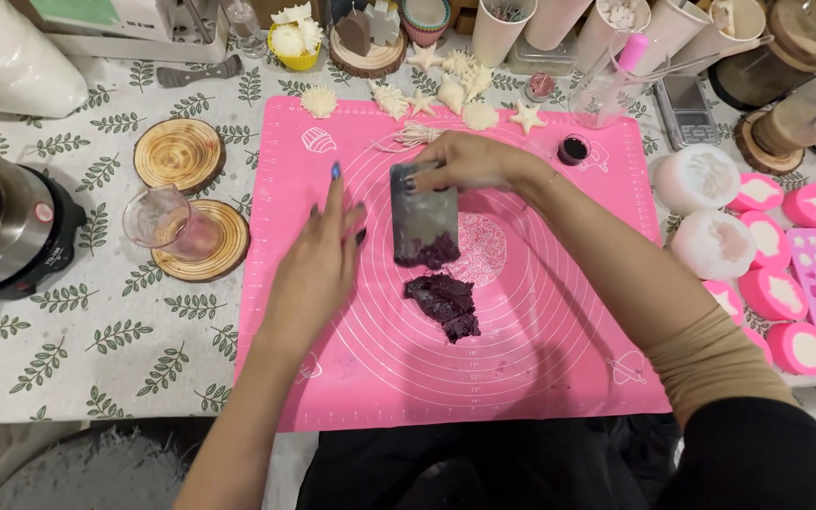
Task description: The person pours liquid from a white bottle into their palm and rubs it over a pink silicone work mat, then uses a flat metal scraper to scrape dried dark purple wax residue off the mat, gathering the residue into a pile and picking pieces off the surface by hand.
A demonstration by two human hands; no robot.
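Left hand [318, 260] with blue and dark nails; right arm, tan sleeve pushed up

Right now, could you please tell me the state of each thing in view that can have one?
Scraper: upright on the mat, gripped by the right hand, dark purple paste on its lower edge.
Purple lump: cut into chunks, lying loose.
Left hand: flat on the pink mat, holding nothing.
Glass beaker: upright on a wooden coaster, looks empty.
Small dark jar: open.
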